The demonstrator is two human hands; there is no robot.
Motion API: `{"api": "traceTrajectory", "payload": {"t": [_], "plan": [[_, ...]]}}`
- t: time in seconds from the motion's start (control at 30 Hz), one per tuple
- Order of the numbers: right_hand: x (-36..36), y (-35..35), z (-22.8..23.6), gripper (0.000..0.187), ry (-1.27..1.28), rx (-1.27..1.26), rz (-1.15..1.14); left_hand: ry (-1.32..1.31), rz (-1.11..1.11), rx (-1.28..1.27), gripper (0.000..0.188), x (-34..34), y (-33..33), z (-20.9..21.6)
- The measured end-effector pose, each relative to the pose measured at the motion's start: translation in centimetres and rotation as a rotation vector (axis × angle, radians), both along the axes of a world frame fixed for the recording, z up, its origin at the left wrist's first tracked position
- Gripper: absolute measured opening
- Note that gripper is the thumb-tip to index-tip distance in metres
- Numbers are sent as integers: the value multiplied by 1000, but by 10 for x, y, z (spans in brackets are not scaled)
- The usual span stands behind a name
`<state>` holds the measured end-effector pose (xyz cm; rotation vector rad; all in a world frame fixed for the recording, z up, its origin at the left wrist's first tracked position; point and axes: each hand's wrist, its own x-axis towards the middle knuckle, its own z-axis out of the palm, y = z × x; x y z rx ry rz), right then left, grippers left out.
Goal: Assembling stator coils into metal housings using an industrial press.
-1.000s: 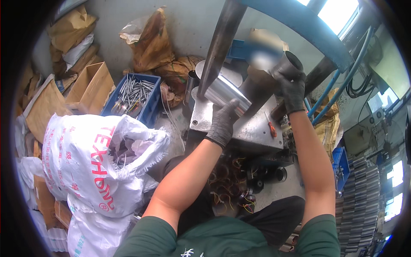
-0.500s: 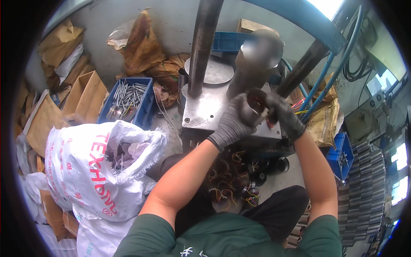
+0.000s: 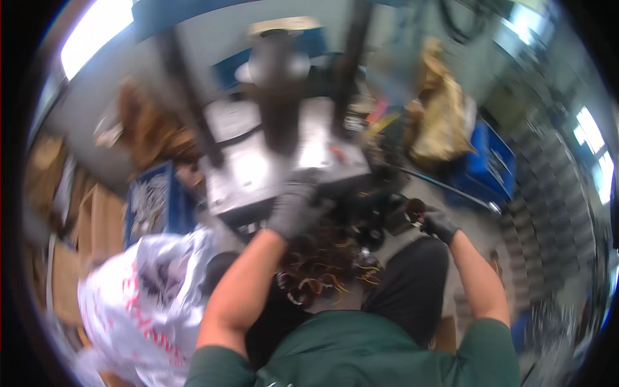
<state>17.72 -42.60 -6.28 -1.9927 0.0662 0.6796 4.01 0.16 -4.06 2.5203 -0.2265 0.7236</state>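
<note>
My right hand (image 3: 442, 226), in a dark grey glove, is closed on the rim of a dark metal motor housing (image 3: 398, 218) with a reddish-brown inside. It holds this low, to the right of the press and above my right knee. My left hand (image 3: 295, 208), gloved alike, is at the front edge of the press's metal base plate (image 3: 245, 169). Motion smears its fingers, so their grip cannot be made out. Below it on the floor lie several reddish-brown wound coils (image 3: 316, 261) with coloured wires.
Two dark posts and a thick central column (image 3: 282, 119) rise from the plate. A white woven sack (image 3: 109, 300) and a blue bin (image 3: 177, 209) of metal rods stand at left. On the right are another blue bin (image 3: 478, 161), a rod (image 3: 445, 187) and stacked grey metal pieces (image 3: 548, 206).
My hands have come apart. The right one has carried the housing down and right, away from the plate; the left has dropped toward the plate's front edge. The view has swung right.
</note>
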Motion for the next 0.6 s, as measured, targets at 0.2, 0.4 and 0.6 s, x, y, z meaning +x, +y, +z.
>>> {"api": "traceTrajectory", "payload": {"t": [0.2, 0.4, 0.6], "plan": [[-49, -111, -115, 9, 132, 270, -625, -40, 104, -708, 42, 6, 127, -61], [-129, -295, -219, 16, -14, 394, -1418, 56, 325, -376, 40, 61, 122, -78], [-159, -382, -249, 20, -5, 256, -1768, 89, 504, -213, 38, 13, 140, -44]]}}
